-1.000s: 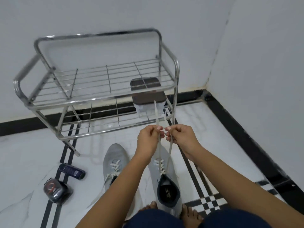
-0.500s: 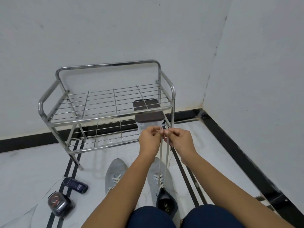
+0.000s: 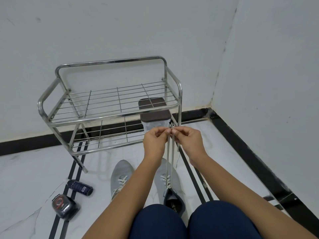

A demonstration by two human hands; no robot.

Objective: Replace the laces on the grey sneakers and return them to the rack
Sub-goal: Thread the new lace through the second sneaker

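Head view: your hands are raised close together in front of the lower shelf of the rack [image 3: 110, 122]. Your left hand [image 3: 155, 140] and right hand [image 3: 188, 140] each pinch one end of the lace [image 3: 170, 161] between thumb and forefinger, with the fingertips almost touching. The two strands run down side by side, taut, to the sneaker [image 3: 177, 184]. It stands on the floor [image 3: 34, 169] in front of your knees, toe toward the rack. The second sneaker [image 3: 119, 171] stands just beside it on your left, with a lace crossed through its eyelets. Whether that lace is tied cannot be told.

The step in hand appears to be evening the two ends before the next crossing or the knot. Proceed as follows:

1. Compare the two tips at your fingertips. If one stands higher, feed slack through the crossings until both match.
2. Pull straight up along the sneaker's centre line. A sideways pull is likely to tip or drag the sneaker.
3. Check that each crossing lies flat and untwisted before tightening.
4. Apply equal tension to both strands.

The rack's front right post stands close behind the lace tips; avoid snagging them on it. Both sneakers are on the floor, not yet returned to the rack.
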